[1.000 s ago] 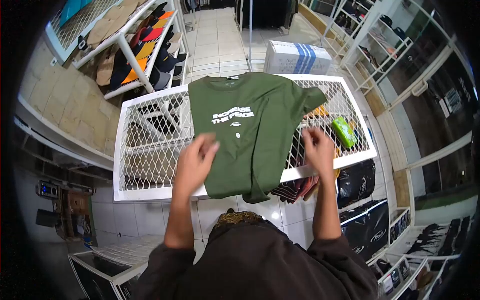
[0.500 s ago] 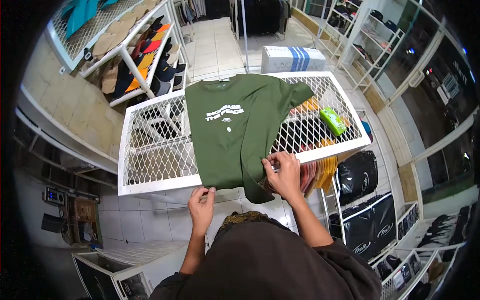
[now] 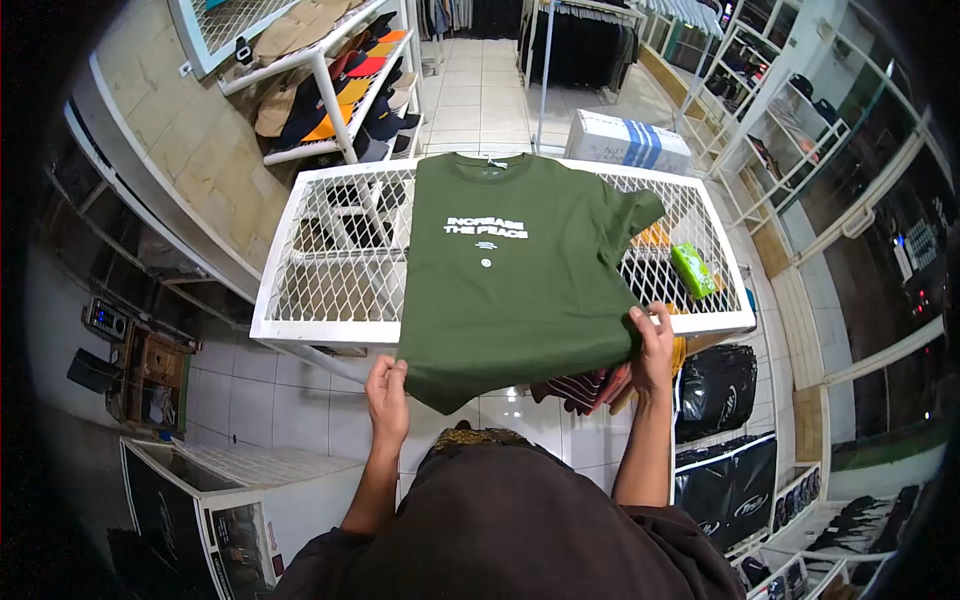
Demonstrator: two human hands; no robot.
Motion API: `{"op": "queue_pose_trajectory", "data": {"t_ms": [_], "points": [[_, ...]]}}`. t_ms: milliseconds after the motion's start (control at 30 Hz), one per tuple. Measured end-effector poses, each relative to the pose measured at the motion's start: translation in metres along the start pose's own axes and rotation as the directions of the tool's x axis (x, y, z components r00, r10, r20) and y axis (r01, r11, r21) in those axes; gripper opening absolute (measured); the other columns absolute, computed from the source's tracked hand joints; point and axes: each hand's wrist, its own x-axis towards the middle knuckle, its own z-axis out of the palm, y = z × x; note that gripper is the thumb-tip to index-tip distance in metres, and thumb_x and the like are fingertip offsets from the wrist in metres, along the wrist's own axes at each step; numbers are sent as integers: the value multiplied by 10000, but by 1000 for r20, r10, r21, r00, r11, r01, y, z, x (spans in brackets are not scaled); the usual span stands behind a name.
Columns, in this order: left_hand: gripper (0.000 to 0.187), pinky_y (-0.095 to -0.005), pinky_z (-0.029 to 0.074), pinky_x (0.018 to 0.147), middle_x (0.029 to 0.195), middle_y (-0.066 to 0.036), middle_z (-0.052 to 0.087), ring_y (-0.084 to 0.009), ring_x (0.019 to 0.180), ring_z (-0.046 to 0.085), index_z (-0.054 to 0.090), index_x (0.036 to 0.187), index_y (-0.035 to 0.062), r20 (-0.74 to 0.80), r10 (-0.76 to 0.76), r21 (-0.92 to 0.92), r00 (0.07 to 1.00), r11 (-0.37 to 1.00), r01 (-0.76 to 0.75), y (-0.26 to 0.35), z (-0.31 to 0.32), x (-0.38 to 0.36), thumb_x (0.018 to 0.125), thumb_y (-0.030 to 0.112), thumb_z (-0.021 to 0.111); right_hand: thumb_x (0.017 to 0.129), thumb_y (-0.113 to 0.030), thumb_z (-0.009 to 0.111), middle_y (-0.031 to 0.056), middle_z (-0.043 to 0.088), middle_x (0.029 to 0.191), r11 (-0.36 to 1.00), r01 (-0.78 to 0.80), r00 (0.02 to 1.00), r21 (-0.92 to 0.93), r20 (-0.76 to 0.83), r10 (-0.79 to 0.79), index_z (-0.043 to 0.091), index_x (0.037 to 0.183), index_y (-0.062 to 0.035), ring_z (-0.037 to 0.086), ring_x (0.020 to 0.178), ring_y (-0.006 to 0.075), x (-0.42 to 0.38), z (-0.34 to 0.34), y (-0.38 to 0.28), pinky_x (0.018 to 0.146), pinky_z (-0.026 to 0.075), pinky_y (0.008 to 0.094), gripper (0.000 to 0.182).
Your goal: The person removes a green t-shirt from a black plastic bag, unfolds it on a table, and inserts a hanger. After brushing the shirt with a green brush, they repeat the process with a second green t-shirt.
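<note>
A dark green T-shirt [image 3: 510, 300] with white lettering lies front up over a white mesh-topped table [image 3: 335, 290], its collar at the far edge and its hem hanging over the near edge. My left hand [image 3: 387, 400] pinches the hem's left corner. At the right corner of the hem, my right hand [image 3: 652, 350] grips the cloth between thumb and fingers. The shirt is spread wide between both hands, with the right sleeve bunched near the table's right part. A bright green packet [image 3: 693, 270] rests on the mesh to the right of the shirt.
Beyond the table stands a white box with blue stripes [image 3: 630, 142]. Shelves of caps [image 3: 345, 95] are at the back left. Striped and yellow garments [image 3: 585, 390] hang below the table's near edge. Black packages [image 3: 715, 395] are stacked at the right.
My right hand has moved right with the hem, pulling the folded shirt out wide and flatter. My left hand stays at the left corner. The view has shifted.
</note>
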Motion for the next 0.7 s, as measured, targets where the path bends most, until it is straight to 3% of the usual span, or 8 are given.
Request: {"op": "queue_pose_trajectory", "data": {"t_ms": [33, 67, 133, 167, 267, 367, 567, 700], "points": [[219, -231, 246, 575, 728, 98, 376, -7, 671, 311, 484, 818, 87, 47, -34, -9, 998, 999, 34, -5, -3, -3, 1032, 107, 524, 925, -163, 717, 40, 598, 1018, 1000, -2, 1000, -4, 9, 2, 600, 1086, -69, 567, 974, 163, -4, 5, -3, 863, 456, 324, 220], [226, -240, 236, 555, 705, 101, 366, -6, 650, 305, 480, 802, 82, 46, -37, 15, 998, 999, 36, -10, -4, -6, 1015, 110, 549, 897, -162, 742, 80, 606, 1034, 836, 205, 941, -509, -134, -312, 603, 1096, -59, 577, 1006, 224, -9, 11, -7, 890, 456, 367, 264], [231, -243, 233, 548, 696, 99, 363, -6, 642, 302, 474, 791, 80, 60, -37, 31, 998, 999, 35, -16, -7, -10, 1007, 101, 553, 859, -210, 770, 176, 612, 1056, 116, 215, 639, -970, 49, -768, 612, 1137, -28, 579, 1047, 380, -17, 22, -16, 940, 448, 462, 368], [236, -246, 229, 541, 688, 97, 361, -6, 634, 298, 468, 780, 79, 87, -32, 44, 996, 999, 28, -18, -8, -12, 998, 91, 558, 867, -193, 762, 179, 613, 1091, 20, 203, 594, -979, 106, -797, 616, 1156, -31, 575, 1076, 377, -20, 31, -20, 940, 447, 478, 362], [253, -255, 228, 526, 657, 84, 353, -7, 616, 299, 445, 764, 69, 94, -39, 75, 995, 997, 32, -17, -8, -13, 985, 81, 568, 915, -232, 722, 195, 611, 1206, 172, 375, 805, -911, 228, -548, 643, 1239, -40, 542, 1157, 365, -12, 48, -14, 973, 427, 486, 385], [178, -246, 266, 533, 667, 64, 417, -12, 625, 348, 477, 843, 49, 138, -50, 49, 989, 998, 44, -19, -13, -11, 981, 75, 586, 964, -352, 654, 183, 618, 1233, -182, 286, 804, -941, 339, -488, 700, 1201, -67, 543, 1175, 367, 7, 61, 10, 972, 421, 492, 373], [217, -219, 411, 601, 788, 2, 570, -41, 693, 504, 535, 1169, -4, 153, -8, 31, 988, 1000, 4, 4, 0, -12, 989, 73, 629, 902, -331, 719, 185, 694, 962, 155, 726, 638, -670, 572, -516, 727, 999, -25, 654, 932, 386, 80, 204, 26, 810, 524, 465, 321], [288, -231, 438, 591, 786, -18, 572, -53, 688, 543, 534, 1210, -18, 140, 11, 67, 990, 998, -20, -11, 4, -10, 975, 86, 665, 861, -475, 721, 197, 697, 914, 225, 654, 745, -722, 565, -354, 742, 981, -42, 661, 905, 409, 149, 306, 80, 816, 524, 504, 449]]}}
